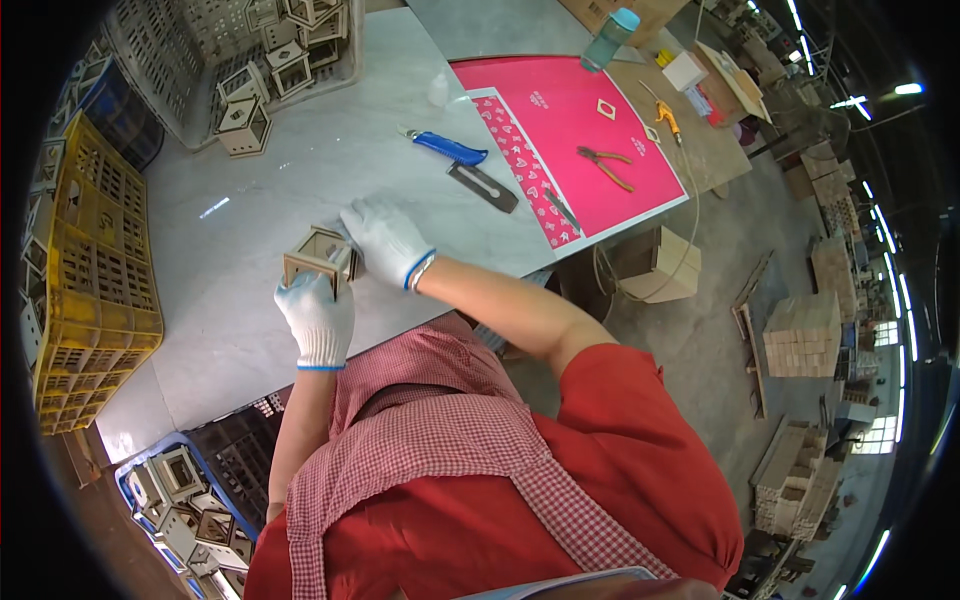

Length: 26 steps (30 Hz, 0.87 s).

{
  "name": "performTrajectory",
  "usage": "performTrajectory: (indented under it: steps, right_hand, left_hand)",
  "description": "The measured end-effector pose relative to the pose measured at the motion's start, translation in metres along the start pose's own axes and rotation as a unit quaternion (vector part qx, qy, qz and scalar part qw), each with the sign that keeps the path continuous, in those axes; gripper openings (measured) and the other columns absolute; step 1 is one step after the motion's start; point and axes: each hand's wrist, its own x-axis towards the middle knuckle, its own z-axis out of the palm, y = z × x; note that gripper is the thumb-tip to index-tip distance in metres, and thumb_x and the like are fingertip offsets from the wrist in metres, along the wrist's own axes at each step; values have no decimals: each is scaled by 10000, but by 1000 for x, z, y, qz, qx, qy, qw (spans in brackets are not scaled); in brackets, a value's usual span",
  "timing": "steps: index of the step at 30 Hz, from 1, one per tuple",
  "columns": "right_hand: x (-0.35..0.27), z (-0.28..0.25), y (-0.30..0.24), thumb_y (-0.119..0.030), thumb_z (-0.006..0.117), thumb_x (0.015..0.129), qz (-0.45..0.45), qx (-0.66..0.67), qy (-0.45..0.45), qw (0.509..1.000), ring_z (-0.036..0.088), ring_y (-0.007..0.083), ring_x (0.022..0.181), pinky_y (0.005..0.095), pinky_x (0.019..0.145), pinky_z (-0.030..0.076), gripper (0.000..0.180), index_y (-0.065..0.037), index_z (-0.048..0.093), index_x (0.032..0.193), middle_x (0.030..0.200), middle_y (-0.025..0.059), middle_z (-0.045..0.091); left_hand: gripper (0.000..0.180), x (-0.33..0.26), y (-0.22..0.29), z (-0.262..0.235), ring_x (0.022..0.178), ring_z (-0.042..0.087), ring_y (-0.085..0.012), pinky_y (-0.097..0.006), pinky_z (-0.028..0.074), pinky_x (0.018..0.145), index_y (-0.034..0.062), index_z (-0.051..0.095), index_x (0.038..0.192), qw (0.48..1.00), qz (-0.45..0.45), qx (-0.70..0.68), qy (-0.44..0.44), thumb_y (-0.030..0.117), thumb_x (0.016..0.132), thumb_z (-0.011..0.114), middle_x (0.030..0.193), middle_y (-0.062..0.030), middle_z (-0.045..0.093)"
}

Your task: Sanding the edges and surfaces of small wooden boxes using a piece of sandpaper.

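In front of me on the pale tabletop is a small open-sided wooden box frame [318, 243] with thin dark-edged panels. My left hand [318, 310], in a white knit glove with a blue cuff, is closed around its near side. My gloved right hand [388, 243] is against the box's right side, fingers bent and pressed together; what they pinch is hidden. Beyond it lie a blue utility knife [450, 147] and a dark flat tool with a slot [482, 187].
Similar wooden boxes [243, 125] fill a grey crate [180, 90] at the back left. A yellow crate [100, 280] stands left, a blue-rimmed one [190, 440] below. On a pink sheet [600, 110] rest pliers [607, 168]; a teal bottle [610, 40] is behind.
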Motion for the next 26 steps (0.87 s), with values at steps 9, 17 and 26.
performTrajectory:
  steps: [9,17,26]
  right_hand:
    - [-12,11,26,-36,686,830,64,69,-121,988,701,349,987,424,839,566,556,5,571,1373,1201,199,699]
    - [-15,26,14,-67,659,810,-68,-23,17,997,678,389,807,478,703,555,568,-48,535,1364,1085,187,692]
    - [-23,11,-92,-138,586,1006,-205,-15,148,967,741,374,1006,413,820,615,457,-18,543,1445,1188,180,727]
  left_hand:
    - [96,-4,1,1,617,598,-335,-463,470,734,77,736,750,1000,-4,13,-4,145,703,688,713,-105,691]
    - [229,-22,-4,10,749,631,-298,-502,454,908,68,733,911,999,-24,43,-18,246,771,698,847,-55,729]
    - [411,-43,-38,61,1089,618,-251,-521,363,1158,172,621,1332,825,-373,-424,19,351,961,617,1231,-140,670]
